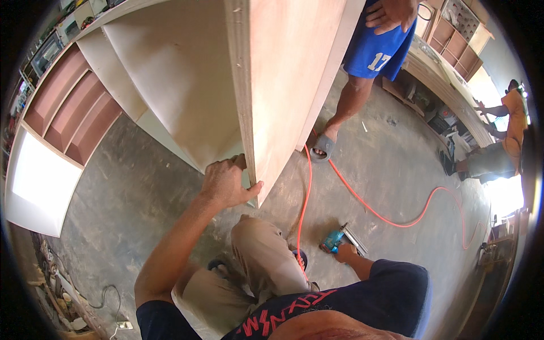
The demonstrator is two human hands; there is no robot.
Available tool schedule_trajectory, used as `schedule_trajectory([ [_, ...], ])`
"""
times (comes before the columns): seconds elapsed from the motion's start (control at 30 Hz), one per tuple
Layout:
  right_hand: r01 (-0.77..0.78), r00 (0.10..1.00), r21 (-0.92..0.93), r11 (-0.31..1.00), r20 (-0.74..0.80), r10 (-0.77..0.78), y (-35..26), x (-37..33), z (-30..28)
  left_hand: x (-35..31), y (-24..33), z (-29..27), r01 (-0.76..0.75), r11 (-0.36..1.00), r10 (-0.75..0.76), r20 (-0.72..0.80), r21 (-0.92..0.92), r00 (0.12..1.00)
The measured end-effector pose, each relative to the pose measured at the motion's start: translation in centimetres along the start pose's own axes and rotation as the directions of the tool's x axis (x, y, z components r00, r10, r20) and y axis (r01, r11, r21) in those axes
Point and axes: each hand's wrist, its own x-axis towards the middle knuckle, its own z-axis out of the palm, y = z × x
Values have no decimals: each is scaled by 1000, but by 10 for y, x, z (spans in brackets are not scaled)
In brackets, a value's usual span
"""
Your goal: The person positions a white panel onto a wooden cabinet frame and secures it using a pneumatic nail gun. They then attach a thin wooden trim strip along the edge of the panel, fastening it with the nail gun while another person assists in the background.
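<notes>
A tall wooden cabinet [286, 73] with pale panels stands in front of me. My left hand [226, 182] is closed round the lower corner of its upright side panel, thumb on the front edge and fingers partly hidden behind. Low over the floor to my right, my right hand [347, 253] grips a teal nail gun [334, 241] by its handle. The gun is apart from the cabinet. An orange air hose [306, 209] loops past my knee; where it joins the gun does not show.
Beyond the cabinet stands a person in blue shorts [374, 54], one sandalled foot beside the hose. Someone in an orange shirt [513, 127] works at a long bench [442, 71] on the right. A shelf unit [73, 107] stands at left; wood scraps [68, 306] lie lower left.
</notes>
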Motion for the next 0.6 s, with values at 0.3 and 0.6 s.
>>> schedule_trajectory([
  [0.3, -71, 997, -27, 997, -38, 70, -7, 0, 1, 5, -8, 27, -199, 976, 163, -316, -85, 935],
  [0.6, -220, 969, 9, 976, -110, 219, -4, 8, 33, 24, -21, 57, -401, 873, 213, -523, -278, 825],
])
